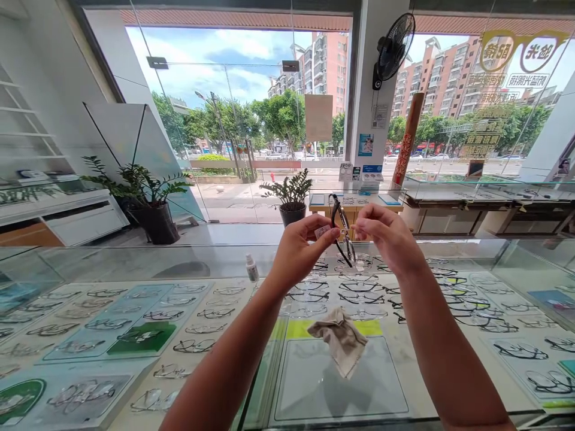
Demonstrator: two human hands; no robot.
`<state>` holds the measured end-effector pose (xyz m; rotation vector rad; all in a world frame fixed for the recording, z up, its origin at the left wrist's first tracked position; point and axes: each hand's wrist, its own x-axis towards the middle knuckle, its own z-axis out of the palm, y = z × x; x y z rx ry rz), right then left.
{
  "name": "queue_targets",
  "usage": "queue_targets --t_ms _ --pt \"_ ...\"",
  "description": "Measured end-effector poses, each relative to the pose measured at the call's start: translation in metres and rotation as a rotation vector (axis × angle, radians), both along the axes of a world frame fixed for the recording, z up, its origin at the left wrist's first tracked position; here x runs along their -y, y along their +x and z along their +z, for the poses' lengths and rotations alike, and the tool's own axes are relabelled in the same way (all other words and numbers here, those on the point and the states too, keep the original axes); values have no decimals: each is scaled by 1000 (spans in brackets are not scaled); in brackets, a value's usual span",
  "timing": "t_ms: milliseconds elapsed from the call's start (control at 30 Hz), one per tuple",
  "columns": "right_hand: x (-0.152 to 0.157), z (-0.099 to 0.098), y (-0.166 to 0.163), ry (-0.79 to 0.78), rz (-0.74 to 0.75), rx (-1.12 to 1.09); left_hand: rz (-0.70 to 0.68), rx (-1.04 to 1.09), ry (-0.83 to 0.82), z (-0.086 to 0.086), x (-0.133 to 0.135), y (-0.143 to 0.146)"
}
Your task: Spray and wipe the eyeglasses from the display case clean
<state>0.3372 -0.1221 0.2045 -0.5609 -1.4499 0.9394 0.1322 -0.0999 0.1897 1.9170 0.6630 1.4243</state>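
Note:
Above the glass counter, my left hand (309, 242) is closed on a pair of eyeglasses (340, 230) with dark temples, held on edge. A small white tag (321, 231) shows by the left fingers. Close beside the glasses on the right is my right hand (384, 232), its thumb and fingers pinched together. What sits in that pinch, if anything, is too small to make out. Below both hands a crumpled beige cloth (340, 338) lies on the counter top. A small white spray bottle (251, 267) stands to the left of my left forearm.
Rows of eyeglasses (197, 346) fill the glass display counter (233, 263) on both sides. Beyond it stand potted plants (290, 194), another display table (449, 209) and a glass door. A black fan (395, 45) hangs on the pillar.

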Motion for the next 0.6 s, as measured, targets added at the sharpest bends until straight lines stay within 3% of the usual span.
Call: queue_targets --t_ms 67,200,433,600 --pt "-5 -2 1 -16 -42 88 15 -11 11 2 1 -2" --pt "-9 -5 0 -48 55 231 26 -17 30 3 1 -5" --pt "-9 -7 -3 -76 134 142 -53 35 -24 4 -5 -8" --pt "-7 -7 -2 -113 160 123 -34 -22 26 10 0 -12"
